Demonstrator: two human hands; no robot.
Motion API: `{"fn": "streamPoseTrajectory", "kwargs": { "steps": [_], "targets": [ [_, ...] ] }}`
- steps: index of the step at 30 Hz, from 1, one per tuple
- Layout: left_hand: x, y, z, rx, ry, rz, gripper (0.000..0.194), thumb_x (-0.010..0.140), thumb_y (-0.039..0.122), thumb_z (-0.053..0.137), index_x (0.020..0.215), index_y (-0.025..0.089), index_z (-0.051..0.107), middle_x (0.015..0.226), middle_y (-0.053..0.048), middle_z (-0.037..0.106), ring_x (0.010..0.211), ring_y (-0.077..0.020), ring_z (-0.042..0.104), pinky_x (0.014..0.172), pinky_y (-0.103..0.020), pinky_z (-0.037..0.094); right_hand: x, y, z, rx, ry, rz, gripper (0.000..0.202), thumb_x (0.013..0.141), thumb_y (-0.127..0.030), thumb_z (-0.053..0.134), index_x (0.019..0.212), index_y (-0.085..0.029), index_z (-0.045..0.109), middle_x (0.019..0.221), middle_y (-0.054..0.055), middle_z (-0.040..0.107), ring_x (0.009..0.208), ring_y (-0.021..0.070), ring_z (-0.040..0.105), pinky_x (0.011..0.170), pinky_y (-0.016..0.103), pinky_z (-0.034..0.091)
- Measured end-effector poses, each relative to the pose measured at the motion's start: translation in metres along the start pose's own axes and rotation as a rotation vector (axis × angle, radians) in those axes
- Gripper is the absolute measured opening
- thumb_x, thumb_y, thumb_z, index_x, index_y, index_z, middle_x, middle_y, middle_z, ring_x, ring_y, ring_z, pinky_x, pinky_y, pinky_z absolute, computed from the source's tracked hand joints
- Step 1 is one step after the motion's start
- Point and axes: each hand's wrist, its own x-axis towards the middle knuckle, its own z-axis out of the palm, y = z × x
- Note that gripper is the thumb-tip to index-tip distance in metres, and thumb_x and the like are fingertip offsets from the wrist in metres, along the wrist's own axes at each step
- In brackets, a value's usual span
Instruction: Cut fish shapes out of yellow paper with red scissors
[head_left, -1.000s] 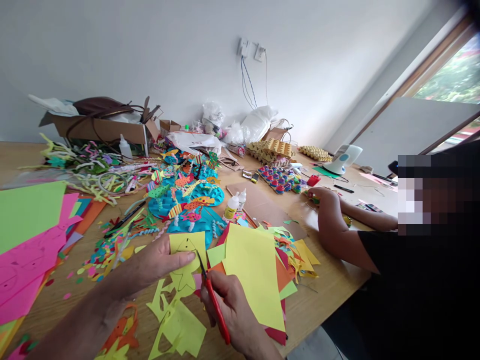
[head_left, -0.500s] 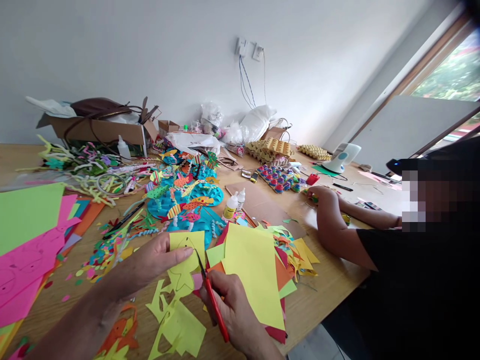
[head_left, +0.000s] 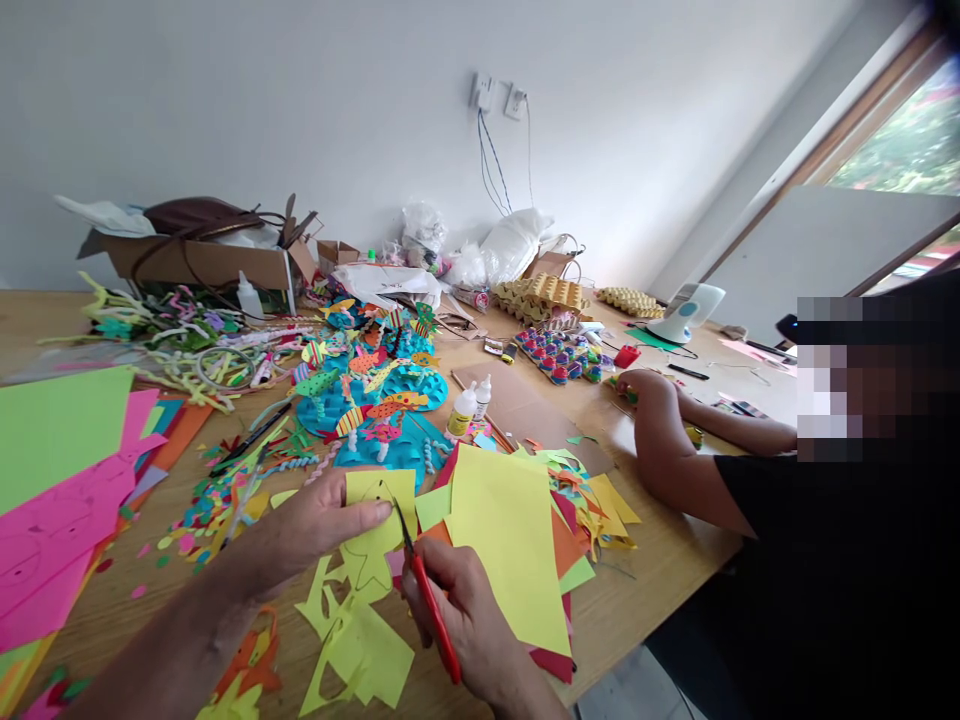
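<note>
My left hand pinches a piece of yellow paper with a fish outline drawn on it, thumb on top. Red-handled scissors are gripped in my right hand; their blades meet the right edge of the yellow paper near my left thumb. Below my hands lie yellow paper offcuts with cut-out gaps. Just right of the scissors, a large yellow sheet tops a stack of coloured paper. An orange paper cut-out lies under my left forearm.
Pink sheets with drawn outlines lie at left. Decorated paper fish stand on blue egg-carton bases. Two glue bottles stand behind the stack. At right, a co-worker's arm rests on the table near painted egg cartons.
My left hand and the yellow paper have shifted slightly right and down. The scissors stay at the paper's right edge, almost in place.
</note>
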Motion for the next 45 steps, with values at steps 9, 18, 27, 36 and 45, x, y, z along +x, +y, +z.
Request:
{"fn": "streamPoseTrajectory", "kwargs": {
  "steps": [9, 18, 27, 36, 45],
  "targets": [
    [-0.0006, -0.0008, -0.0012, -0.007, -0.01, -0.006, 0.018, 0.076, 0.033, 0.067, 0.088, 0.019, 0.07, 0.078, -0.003, 0.075, 0.068, -0.0195, 0.066, 0.063, -0.027, 0.052, -0.0006, 0.0035, 0.0001, -0.027, 0.002, 0.004, 0.036, 0.091, -0.039, 0.045, 0.061, -0.019, 0.038, 0.053, -0.006, 0.034, 0.049, 0.0084, 0.032, 0.043, 0.019, 0.026],
    [-0.0004, 0.0003, -0.0022, 0.006, -0.058, 0.008, 0.02, 0.081, 0.038, 0.062, 0.083, 0.019, 0.066, 0.068, 0.0, 0.068, 0.061, -0.0162, 0.062, 0.059, -0.025, 0.049, 0.0008, 0.0022, -0.0002, -0.007, 0.01, -0.001, 0.036, 0.089, -0.038, 0.049, 0.06, -0.019, 0.039, 0.053, -0.006, 0.035, 0.05, 0.0084, 0.032, 0.045, 0.019, 0.026],
    [0.0011, -0.0052, -0.0035, 0.012, -0.04, -0.011, 0.019, 0.078, 0.037, 0.064, 0.081, 0.018, 0.066, 0.068, -0.001, 0.068, 0.058, -0.0156, 0.06, 0.055, -0.024, 0.047, -0.0009, -0.002, -0.0005, 0.015, -0.002, -0.005, 0.038, 0.089, -0.041, 0.049, 0.059, -0.019, 0.037, 0.052, -0.006, 0.032, 0.049, 0.0083, 0.03, 0.044, 0.019, 0.024],
    [0.0022, -0.0008, -0.0031, 0.016, -0.069, -0.012, 0.02, 0.081, 0.038, 0.062, 0.082, 0.019, 0.069, 0.074, -0.002, 0.072, 0.063, -0.0165, 0.063, 0.059, -0.024, 0.049, -0.0014, 0.0014, 0.0003, -0.045, 0.03, 0.005, 0.038, 0.09, -0.039, 0.049, 0.06, -0.019, 0.038, 0.052, -0.007, 0.032, 0.049, 0.0078, 0.031, 0.044, 0.019, 0.022],
    [0.0014, -0.0011, -0.002, 0.006, -0.058, 0.008, 0.018, 0.082, 0.036, 0.061, 0.082, 0.019, 0.064, 0.072, 0.001, 0.067, 0.062, -0.0144, 0.06, 0.059, -0.024, 0.047, -0.0006, 0.0006, -0.001, -0.035, -0.001, -0.001, 0.029, 0.089, -0.03, 0.044, 0.062, -0.019, 0.041, 0.051, -0.007, 0.033, 0.049, 0.0084, 0.031, 0.046, 0.02, 0.024]
  ]
}}
